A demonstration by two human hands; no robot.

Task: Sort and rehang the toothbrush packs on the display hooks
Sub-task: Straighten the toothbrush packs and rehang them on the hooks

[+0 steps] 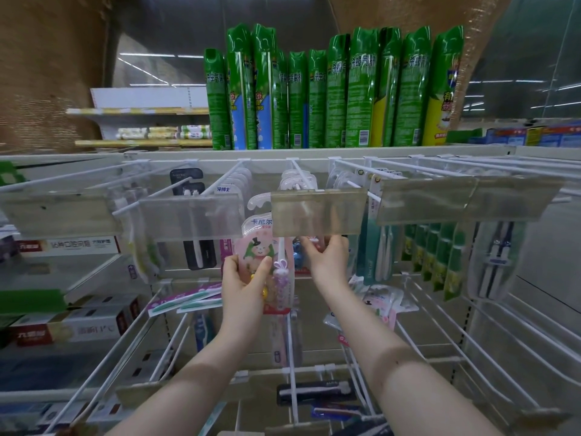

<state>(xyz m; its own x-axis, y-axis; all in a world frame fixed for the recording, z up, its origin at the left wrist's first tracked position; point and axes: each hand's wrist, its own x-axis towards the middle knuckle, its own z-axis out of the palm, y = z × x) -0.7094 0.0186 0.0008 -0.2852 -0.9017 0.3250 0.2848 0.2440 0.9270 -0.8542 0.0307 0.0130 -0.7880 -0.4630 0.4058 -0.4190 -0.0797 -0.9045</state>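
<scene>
A pink toothbrush pack (pixel 256 247) printed with a cartoon figure sits in the left grip (pixel 243 280), thumb across its front and fingers curled behind, just below the central hook (pixel 301 174). Beside it, the right grip (pixel 327 256) reaches up under the clear price-tag holder (pixel 317 212); whether its fingertips pinch anything cannot be told. Green spray cans (pixel 314 96) line the shelf above.

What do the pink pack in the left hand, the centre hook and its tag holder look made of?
Pink pack: printed card under a glossy clear plastic blister, judging by the glare. Centre hook: thin white-coated wire, likely metal. Tag holder: yellowed translucent plastic; packs show faintly through it.
</scene>
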